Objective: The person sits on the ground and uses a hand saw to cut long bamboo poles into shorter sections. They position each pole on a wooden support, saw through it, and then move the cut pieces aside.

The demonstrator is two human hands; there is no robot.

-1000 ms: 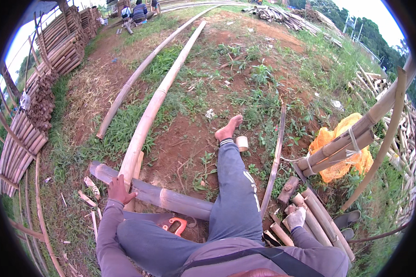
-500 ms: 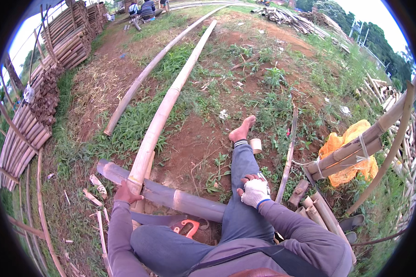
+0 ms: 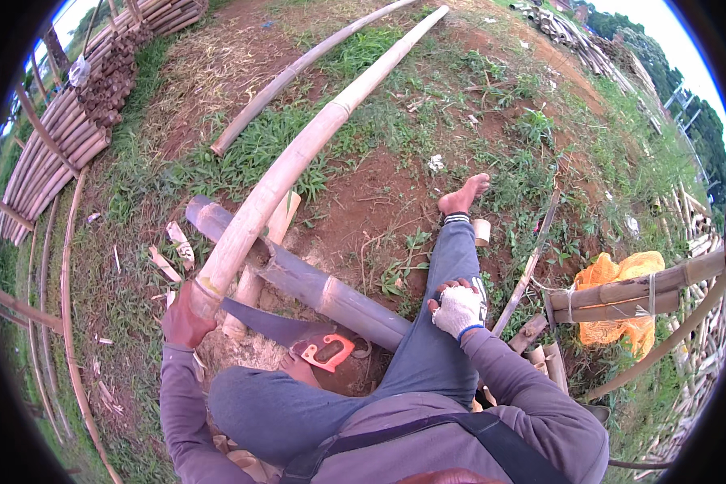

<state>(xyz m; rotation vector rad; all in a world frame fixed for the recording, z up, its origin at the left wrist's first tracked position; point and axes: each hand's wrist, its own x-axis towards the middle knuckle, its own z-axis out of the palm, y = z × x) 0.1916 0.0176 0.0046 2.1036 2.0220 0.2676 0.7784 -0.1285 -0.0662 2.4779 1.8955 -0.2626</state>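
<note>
- Near: handsaw with orange grip lies on the ground by the knees, blade pointing left.
- Left hand closed round the long bamboo pole end; right hand, gloved, rests loosely on the knee, seemingly empty.
- Risk: pole may roll off the crosswise bamboo log onto the blade.
- Far: open grass; stacks at left.

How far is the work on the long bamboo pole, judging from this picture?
Done: offcuts lie in the grass, and the long bamboo pole rests across a thicker grey pole. In hand: the left hand grips the pole's near end. The gloved right hand rests on the knee. Left: the handsaw lies unused below.
</note>
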